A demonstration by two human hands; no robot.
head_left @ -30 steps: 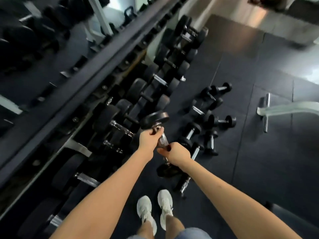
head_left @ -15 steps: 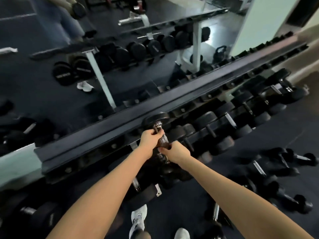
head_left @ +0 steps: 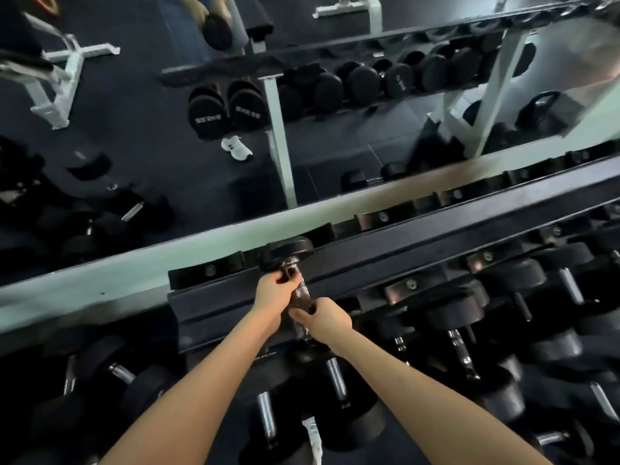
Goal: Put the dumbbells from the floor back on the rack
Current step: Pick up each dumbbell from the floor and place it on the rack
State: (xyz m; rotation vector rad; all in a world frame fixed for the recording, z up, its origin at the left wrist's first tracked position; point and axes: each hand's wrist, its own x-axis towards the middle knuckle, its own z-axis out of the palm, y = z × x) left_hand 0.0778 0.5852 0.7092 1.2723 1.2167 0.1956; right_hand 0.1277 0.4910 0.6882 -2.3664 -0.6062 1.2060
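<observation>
The long black rack [head_left: 436,239] crossed the view, its lower tiers filled with stored dumbbells [head_left: 456,307]. The carried dumbbell [head_left: 291,250] was off the floor, tilted over the left end of the rack's top rail. The left grip [head_left: 273,293] clenched the handle just under the upper head, and the right grip [head_left: 323,318] clenched it lower down.

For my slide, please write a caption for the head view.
Left hand and right hand grip one dumbbell by its handle at the top rail of the rack.
</observation>
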